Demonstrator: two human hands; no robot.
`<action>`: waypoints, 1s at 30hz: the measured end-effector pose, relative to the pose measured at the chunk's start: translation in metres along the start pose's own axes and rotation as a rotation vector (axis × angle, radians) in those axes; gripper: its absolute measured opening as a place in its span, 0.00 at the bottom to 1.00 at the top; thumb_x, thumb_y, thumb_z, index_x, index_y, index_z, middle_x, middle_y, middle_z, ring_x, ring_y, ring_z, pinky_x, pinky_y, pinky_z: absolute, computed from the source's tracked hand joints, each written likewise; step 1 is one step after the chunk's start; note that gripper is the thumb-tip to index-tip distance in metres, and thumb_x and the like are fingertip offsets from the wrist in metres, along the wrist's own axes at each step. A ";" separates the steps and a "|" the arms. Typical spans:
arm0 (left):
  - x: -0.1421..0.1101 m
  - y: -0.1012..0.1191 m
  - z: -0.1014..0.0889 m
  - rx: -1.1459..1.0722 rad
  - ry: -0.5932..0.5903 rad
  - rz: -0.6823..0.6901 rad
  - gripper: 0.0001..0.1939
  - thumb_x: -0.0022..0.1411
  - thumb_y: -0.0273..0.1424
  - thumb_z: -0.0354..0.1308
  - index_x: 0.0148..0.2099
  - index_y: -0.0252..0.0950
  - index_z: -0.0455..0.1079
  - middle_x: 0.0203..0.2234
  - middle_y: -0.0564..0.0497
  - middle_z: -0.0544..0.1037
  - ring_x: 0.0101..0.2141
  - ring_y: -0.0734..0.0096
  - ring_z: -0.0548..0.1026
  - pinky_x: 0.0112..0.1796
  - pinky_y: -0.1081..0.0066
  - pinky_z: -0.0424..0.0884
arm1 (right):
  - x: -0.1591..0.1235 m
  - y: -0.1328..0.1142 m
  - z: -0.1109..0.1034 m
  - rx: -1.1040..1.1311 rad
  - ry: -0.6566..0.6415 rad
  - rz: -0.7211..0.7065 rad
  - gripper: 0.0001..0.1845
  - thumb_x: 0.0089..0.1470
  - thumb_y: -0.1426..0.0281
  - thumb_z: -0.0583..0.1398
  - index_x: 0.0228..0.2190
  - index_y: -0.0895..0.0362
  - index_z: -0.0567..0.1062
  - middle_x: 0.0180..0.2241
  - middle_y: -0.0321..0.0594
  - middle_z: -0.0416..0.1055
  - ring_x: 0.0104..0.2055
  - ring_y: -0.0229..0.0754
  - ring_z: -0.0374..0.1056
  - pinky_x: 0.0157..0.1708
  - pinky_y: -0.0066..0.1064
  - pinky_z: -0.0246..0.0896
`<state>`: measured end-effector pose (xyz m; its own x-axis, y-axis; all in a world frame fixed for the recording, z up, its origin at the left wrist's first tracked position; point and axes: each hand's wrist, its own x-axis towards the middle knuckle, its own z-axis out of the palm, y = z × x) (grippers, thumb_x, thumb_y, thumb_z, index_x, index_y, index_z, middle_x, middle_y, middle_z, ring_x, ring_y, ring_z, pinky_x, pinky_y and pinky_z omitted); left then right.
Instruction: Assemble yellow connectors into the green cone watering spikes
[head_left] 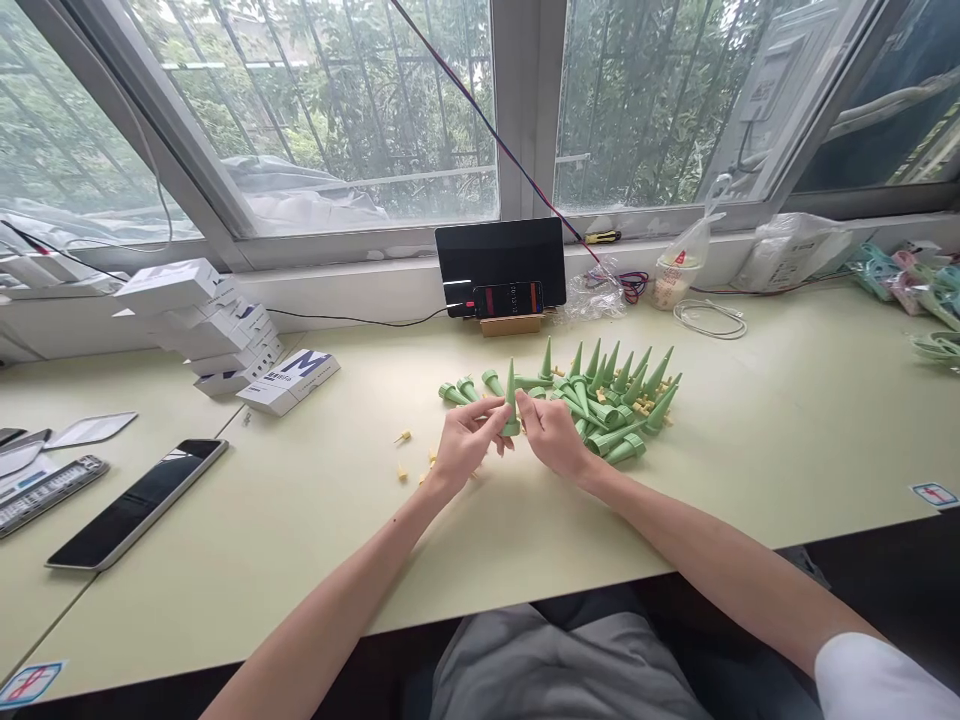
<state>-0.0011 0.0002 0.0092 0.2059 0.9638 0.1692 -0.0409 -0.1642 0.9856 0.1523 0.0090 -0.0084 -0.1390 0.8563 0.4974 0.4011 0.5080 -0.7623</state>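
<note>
My left hand (471, 440) is closed around the base of a green plastic watering spike (511, 392), which stands upright with its point up. My right hand (553, 432) is curled shut close beside that spike, thumb and forefinger pinched near its side. Whatever those fingers hold, if anything, is hidden. Behind and to the right of my hands lies a pile of similar green spikes (600, 400), some standing on their caps, others on their sides. Small yellow plastic pieces (403, 437) are scattered left of my left hand, and more lie among the spikes.
A tablet (501, 260) with a phone (508, 301) before it stands against the window ledge. White boxes (217, 325) are stacked at the left, near a large phone (142, 505). A bagged cup (676, 275) and a coiled white cable (710, 320) sit at the back right.
</note>
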 end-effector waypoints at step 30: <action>-0.001 0.003 0.000 -0.200 -0.065 -0.186 0.17 0.56 0.42 0.67 0.40 0.32 0.77 0.19 0.53 0.73 0.17 0.76 0.72 0.18 0.75 0.66 | -0.001 0.002 -0.002 -0.108 -0.007 -0.105 0.31 0.69 0.52 0.41 0.18 0.54 0.52 0.15 0.32 0.51 0.18 0.33 0.45 0.22 0.31 0.41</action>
<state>-0.0018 -0.0013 0.0118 0.2896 0.9571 -0.0079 -0.1875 0.0648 0.9801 0.1554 0.0092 -0.0091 -0.1916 0.7998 0.5688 0.4793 0.5820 -0.6569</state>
